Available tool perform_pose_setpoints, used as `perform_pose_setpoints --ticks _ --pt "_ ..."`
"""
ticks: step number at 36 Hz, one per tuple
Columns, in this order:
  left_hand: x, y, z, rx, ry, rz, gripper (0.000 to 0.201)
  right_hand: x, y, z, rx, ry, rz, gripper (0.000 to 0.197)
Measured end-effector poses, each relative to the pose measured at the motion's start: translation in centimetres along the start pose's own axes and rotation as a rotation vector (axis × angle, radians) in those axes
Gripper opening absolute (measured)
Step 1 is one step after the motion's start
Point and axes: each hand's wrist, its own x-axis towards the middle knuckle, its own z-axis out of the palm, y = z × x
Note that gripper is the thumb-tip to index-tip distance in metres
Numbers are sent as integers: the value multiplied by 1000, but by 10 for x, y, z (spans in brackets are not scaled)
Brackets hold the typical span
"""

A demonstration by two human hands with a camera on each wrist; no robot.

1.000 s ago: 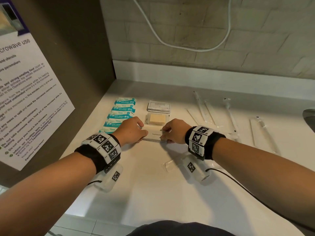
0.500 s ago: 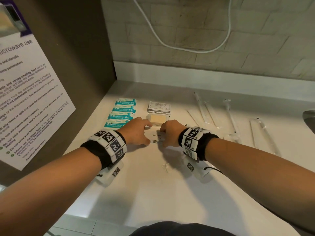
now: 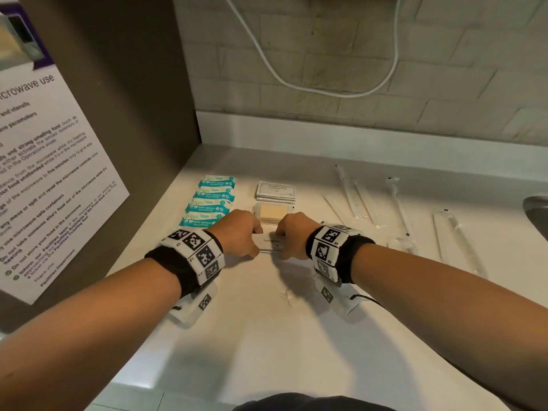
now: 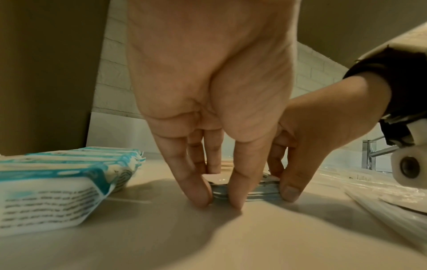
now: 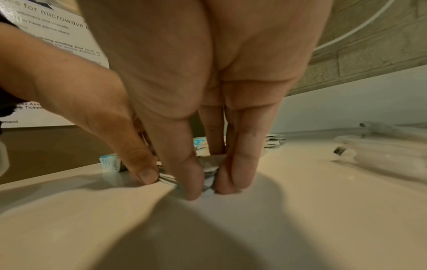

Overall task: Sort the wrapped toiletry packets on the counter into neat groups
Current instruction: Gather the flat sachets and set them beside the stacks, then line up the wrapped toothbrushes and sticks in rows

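Observation:
A small stack of white toothpaste packets lies on the white counter, just in front of a clear pack with a beige pad. My left hand pinches the stack's left end, thumb at the near edge and fingers at the far one. My right hand pinches the right end the same way. In the left wrist view, my left hand's fingertips press down around the stack. In the right wrist view the stack sits between my right thumb and fingers.
A row of teal mini wipes packs lies to the left, and a sachet stack behind the beige pack. Wrapped toothbrushes spread to the right, near a sink edge. A clear wrapper scrap lies nearer me. A brown panel with a poster bounds the left.
Both hands have drawn closer together on the toothpaste stack, squeezing its ends, and have shifted slightly away from me towards the beige pack.

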Motion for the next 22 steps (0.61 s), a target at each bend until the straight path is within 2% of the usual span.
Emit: perform_pose_setpoints --ticks 11,19,22 --pt "-6 -1 3 -44 5 19 61 -8 6 -1 10 12 -38 35" --pt "-12 1 -1 -8 16 20 67 -30 25 -9 147 100 -72 59" --pt "-15 11 -9 37 7 34 64 -43 42 -19 212 147 -57 38"
